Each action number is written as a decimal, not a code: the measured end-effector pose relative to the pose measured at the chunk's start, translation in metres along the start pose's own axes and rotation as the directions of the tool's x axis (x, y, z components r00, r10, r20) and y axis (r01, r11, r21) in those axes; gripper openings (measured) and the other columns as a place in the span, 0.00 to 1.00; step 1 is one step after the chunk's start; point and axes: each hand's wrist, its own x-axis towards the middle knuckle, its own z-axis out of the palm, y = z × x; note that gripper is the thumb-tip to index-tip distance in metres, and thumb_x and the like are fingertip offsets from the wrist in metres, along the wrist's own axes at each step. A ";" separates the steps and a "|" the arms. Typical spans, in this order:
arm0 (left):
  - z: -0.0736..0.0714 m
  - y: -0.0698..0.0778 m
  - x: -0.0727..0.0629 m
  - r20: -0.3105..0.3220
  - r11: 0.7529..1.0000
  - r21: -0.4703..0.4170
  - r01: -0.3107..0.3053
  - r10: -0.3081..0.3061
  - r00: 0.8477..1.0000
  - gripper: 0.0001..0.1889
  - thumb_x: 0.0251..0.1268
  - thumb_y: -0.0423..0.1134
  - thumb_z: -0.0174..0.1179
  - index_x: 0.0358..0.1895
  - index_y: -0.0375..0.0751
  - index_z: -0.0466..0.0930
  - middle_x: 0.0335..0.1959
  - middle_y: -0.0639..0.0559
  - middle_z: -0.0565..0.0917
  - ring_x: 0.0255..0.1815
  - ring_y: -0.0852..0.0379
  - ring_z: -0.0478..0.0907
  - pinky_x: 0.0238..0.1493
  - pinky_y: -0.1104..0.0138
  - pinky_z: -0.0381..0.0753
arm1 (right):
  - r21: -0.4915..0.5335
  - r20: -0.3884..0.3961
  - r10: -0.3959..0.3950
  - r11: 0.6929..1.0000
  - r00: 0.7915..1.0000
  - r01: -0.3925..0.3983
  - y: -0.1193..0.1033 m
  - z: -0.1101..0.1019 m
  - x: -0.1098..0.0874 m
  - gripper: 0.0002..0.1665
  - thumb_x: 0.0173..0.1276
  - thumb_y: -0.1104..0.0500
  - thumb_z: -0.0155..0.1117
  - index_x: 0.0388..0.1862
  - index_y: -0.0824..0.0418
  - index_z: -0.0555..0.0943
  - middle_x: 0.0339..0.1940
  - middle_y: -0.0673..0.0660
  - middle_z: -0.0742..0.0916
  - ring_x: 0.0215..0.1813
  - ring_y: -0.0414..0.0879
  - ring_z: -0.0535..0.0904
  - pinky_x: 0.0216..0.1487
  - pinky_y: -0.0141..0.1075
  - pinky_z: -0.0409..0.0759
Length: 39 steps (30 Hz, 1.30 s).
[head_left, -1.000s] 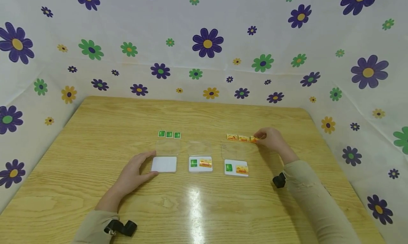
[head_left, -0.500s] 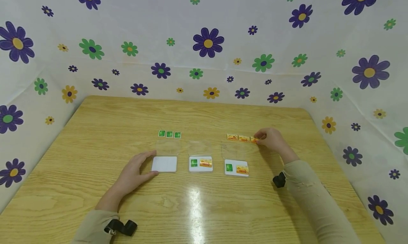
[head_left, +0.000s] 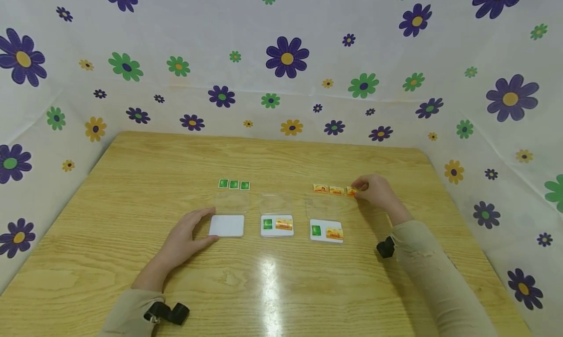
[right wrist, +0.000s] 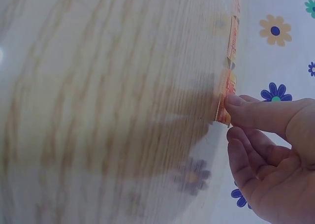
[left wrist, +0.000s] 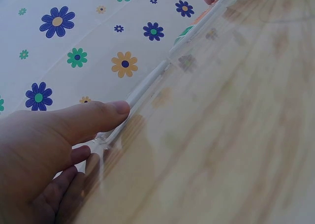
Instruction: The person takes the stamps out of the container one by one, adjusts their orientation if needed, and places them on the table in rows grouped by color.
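Left hand (head_left: pixel 186 239) lies flat on the bench (head_left: pixel 132 205), forearm angled in from lower left. Fingers relaxed and spread; thumb and forefinger bracket the left edge of a blank white card (head_left: pixel 227 226), touching it. In the left wrist view the thumb tip meets the card's edge; its face cannot be seen from there.

Row of three green stamps (head_left: pixel 234 185) sits beyond the blank card, apart from the hand. Middle card (head_left: pixel 277 226) and right-hand card (head_left: pixel 326 231) each carry one green and one orange sticker. Clear sleeves behind the cards are faint, hard to outline.

Row of orange stamps (head_left: pixel 335 190) lies further right. Right hand (head_left: pixel 374 192) reaches in from lower right, fingers curled, thumb and forefinger pinching the rightmost orange stamp (right wrist: pixel 224 103). Stamp lies partly under the fingertips in the head view; its print is unreadable.
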 end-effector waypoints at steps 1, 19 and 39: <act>0.000 0.000 0.000 -0.001 1.000 0.000 0.002 -0.002 1.000 0.34 0.55 0.41 0.70 0.65 0.37 0.69 0.62 0.40 0.73 0.64 0.39 0.65 0.64 0.45 0.62 | -0.002 -0.001 -0.001 1.000 1.000 0.001 0.000 0.000 0.000 0.14 0.62 0.69 0.65 0.47 0.71 0.82 0.44 0.66 0.84 0.46 0.59 0.77 0.46 0.50 0.78; 0.001 -0.003 0.001 0.006 1.000 0.003 -0.008 0.008 1.000 0.34 0.55 0.41 0.70 0.65 0.36 0.69 0.62 0.39 0.73 0.64 0.39 0.65 0.64 0.45 0.62 | -0.041 0.022 -0.001 0.999 1.000 0.001 0.004 0.002 0.003 0.14 0.62 0.68 0.66 0.47 0.71 0.83 0.46 0.68 0.84 0.47 0.60 0.78 0.48 0.52 0.78; 0.002 0.029 0.014 -0.034 0.993 -0.114 -0.026 0.023 0.999 0.37 0.53 0.36 0.71 0.66 0.29 0.64 0.64 0.36 0.69 0.64 0.38 0.65 0.63 0.44 0.64 | 0.000 -0.063 -0.133 0.991 0.989 0.134 -0.034 0.011 -0.005 0.18 0.61 0.65 0.68 0.50 0.70 0.81 0.46 0.65 0.84 0.46 0.58 0.78 0.46 0.50 0.79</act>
